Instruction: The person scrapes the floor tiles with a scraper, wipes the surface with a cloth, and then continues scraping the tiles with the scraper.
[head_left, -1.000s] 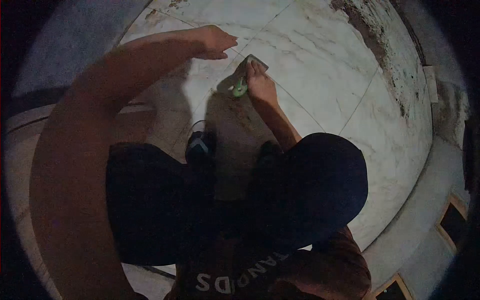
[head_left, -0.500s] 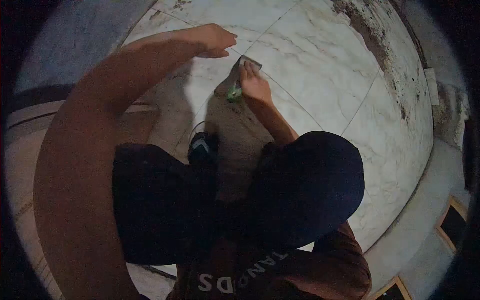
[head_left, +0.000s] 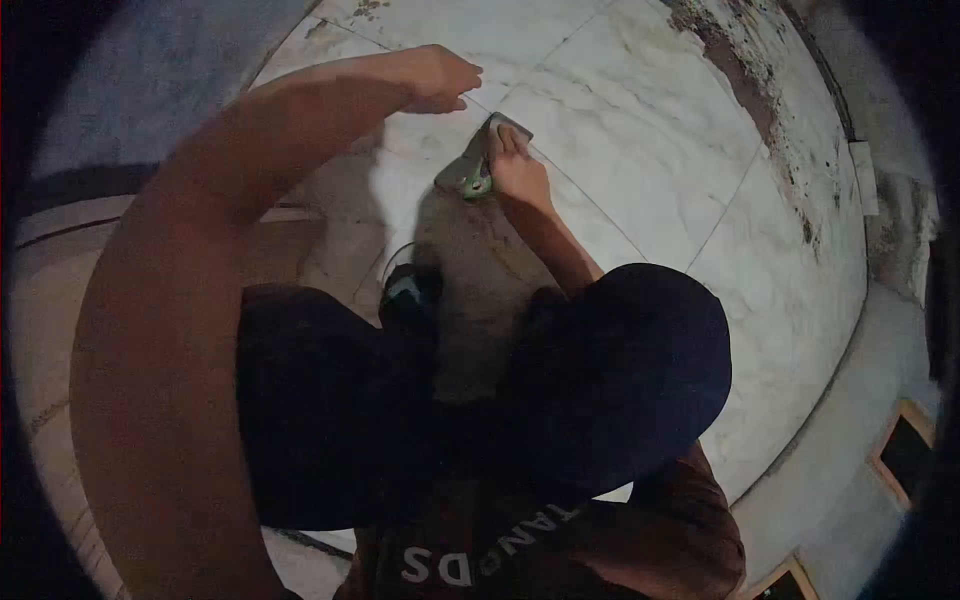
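Scraping step: right hand point(head_left: 520, 175), fingers clenched round the green-handled scraper point(head_left: 472, 170), presses it to the tile joint point(head_left: 600, 215) at 12 o'clock. Left hand point(head_left: 440, 78), fingers released, lies flat at 11 o'clock. The next stroke likely needs steady pressure.

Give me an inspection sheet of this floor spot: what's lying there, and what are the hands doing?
Surface: white marble floor tiles, with dark grime along the far edge.
Job's things: grey pad with a green part, lying on a tile joint.
Clutter: nothing seen.
Hands: right hand presses on the grey pad; left hand rests flat on the tiles.
Cables: nothing seen.
Surroundings: wall base at right; dim light.
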